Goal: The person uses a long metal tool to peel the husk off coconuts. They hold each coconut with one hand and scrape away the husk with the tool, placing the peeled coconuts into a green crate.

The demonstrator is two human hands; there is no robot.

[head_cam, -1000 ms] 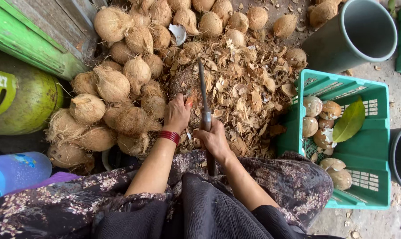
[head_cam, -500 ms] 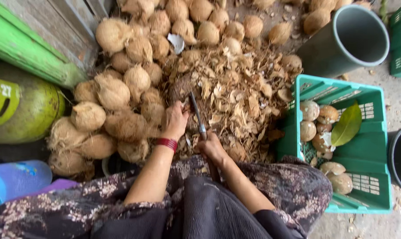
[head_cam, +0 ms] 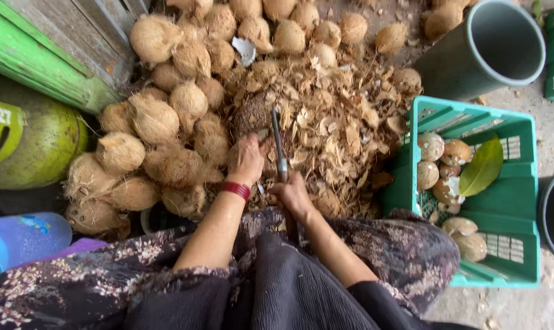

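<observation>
Bare ground strewn with husk chips forms the working surface, viewed from above the seated person's dark patterned lap. Nearest the lap, the right hand (head_cam: 292, 194) is closed in a full grip around the handle of a long narrow blade (head_cam: 277, 137), which points away from the body with its tip over the work. Just left of it, the left hand (head_cam: 246, 160), wearing a red wristband (head_cam: 236, 190), rests fingers-down on a partly husked coconut (head_cam: 252, 114); how firmly it clasps the coconut cannot be told. Beyond and to the right of both hands lies a heap of brown husk shavings (head_cam: 338, 131). To the left and farther out, a pile of unhusked fibrous coconuts (head_cam: 167, 116) curves around the heap. At right stands a green plastic crate (head_cam: 509, 201) holding peeled pale coconuts (head_cam: 439, 165) and a green leaf (head_cam: 482, 168). A grey bucket (head_cam: 491, 49) stands at the far right; a green gas cylinder (head_cam: 38, 146) sits at the left edge.
</observation>
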